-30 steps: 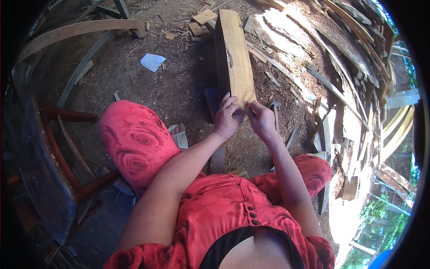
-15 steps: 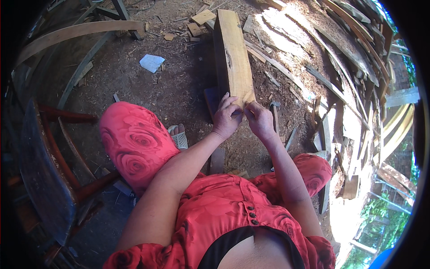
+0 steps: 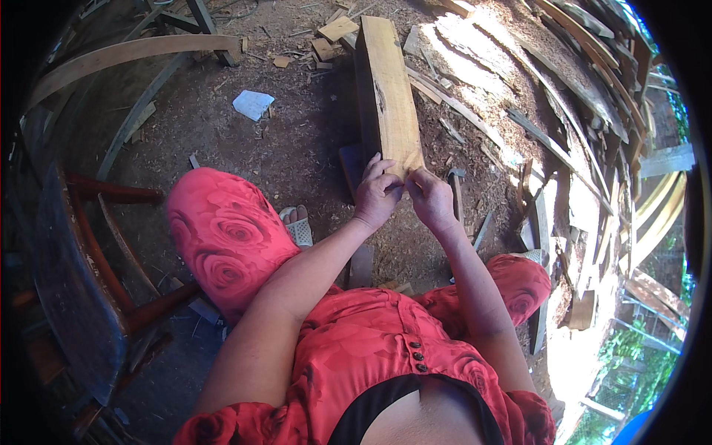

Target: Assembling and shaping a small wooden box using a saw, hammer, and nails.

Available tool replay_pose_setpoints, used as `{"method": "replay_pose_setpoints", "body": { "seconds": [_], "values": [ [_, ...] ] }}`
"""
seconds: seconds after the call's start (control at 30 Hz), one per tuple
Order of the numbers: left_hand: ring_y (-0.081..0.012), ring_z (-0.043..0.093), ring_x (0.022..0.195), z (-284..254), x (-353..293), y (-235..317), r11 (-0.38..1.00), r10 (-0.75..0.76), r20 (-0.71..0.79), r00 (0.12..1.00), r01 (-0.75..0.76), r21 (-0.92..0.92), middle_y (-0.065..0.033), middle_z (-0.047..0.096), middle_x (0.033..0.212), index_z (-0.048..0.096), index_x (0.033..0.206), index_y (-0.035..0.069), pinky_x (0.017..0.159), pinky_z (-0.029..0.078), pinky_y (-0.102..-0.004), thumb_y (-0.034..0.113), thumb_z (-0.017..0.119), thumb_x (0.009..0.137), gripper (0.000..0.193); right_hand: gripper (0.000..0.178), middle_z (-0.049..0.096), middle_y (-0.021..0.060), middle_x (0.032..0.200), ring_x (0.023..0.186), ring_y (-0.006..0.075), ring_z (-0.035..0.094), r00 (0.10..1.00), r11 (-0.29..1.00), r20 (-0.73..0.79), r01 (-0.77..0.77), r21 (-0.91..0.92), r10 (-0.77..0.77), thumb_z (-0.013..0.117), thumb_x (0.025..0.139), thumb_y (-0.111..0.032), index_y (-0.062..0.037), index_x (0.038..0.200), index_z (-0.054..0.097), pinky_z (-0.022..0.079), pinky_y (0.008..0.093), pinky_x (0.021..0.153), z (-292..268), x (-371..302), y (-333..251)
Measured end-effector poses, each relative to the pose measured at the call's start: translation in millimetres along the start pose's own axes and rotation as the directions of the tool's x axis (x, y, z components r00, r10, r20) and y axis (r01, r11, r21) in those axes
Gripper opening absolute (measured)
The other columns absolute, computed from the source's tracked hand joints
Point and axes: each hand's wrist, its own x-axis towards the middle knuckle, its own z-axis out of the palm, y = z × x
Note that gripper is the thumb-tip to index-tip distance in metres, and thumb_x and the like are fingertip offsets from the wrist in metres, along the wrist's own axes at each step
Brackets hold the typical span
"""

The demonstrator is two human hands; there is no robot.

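A long, thick wooden beam stretches away from me, with its near end at my hands. My left hand rests on the left of that end, fingers bent over its edge and thumb pressed inward. Against the right corner, my right hand is closed in a pinch, its fingertips almost meeting the left thumb. Whatever small thing the fingertips may hold is too hidden to make out. Just right of my right hand, a hammer-like tool with a metal head and wooden handle lies apart from the beam.
A dark wooden chair lies at the left. Broken boards are heaped along the right. Wood scraps and a pale flat piece lie on the dirt floor ahead. My knees, in red floral cloth, flank the work.
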Motion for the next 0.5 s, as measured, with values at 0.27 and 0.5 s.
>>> {"method": "replay_pose_setpoints", "body": {
  "seconds": [0.27,0.5],
  "values": [
    [-0.0358,0.045,0.124,1.3,0.1,-3.7,1.000,0.023,-0.004,1.000,-0.023,0.010,-0.0090,0.058,0.118,0.065,0.084,0.008,0.103,0.039,-0.0416,0.007,0.076,0.066,0.021,0.010,0.061,0.0126,0.078,0.075,0.0329,0.062,1.000,0.998,0.030,-0.009,-0.058,0.011,0.062,0.080,-0.016,-0.0068,0.079,0.060,0.049,0.0421,0.064,-2.4,3.7,-1.2],
    [-0.0356,0.046,0.123,-1.3,-0.3,-0.3,0.998,0.038,-0.025,0.999,-0.039,-0.045,-0.0130,0.057,0.116,0.062,0.096,0.006,0.100,0.041,-0.0408,0.003,0.073,0.065,0.033,0.011,0.063,0.0129,0.077,0.076,0.0323,0.064,0.994,0.990,0.076,-0.075,-0.119,0.084,0.062,0.079,-0.018,-0.0080,0.079,0.063,0.050,0.0418,0.066,-3.2,6.5,-3.2]
  ]
}}
